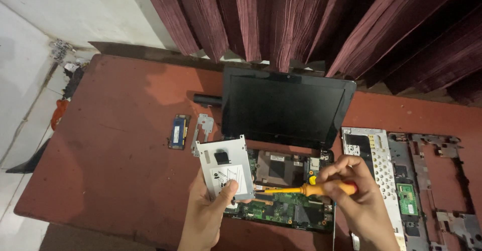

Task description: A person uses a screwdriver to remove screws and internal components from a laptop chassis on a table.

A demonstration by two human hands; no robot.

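Hard-drive caddy (224,168), silver and flat, was gripped in the left hand (203,216) above the opened laptop base (286,195) near the bench's (110,145) front edge. Left of it a memory stick (178,131) and metal bracket (202,130) lay flat. The right hand (351,190) was closed around an orange screwdriver (306,189), its tip touching the caddy's side. A detached keyboard frame (416,180) lay toward the right edge.

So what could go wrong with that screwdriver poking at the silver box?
The yellow screwdriver in the right hand could slip off the silver drive and scratch the bare circuit board underneath. The left hand holds the drive only by its lower edge, so it might drop onto the board. The memory stick lying loose on the red table could get knocked.
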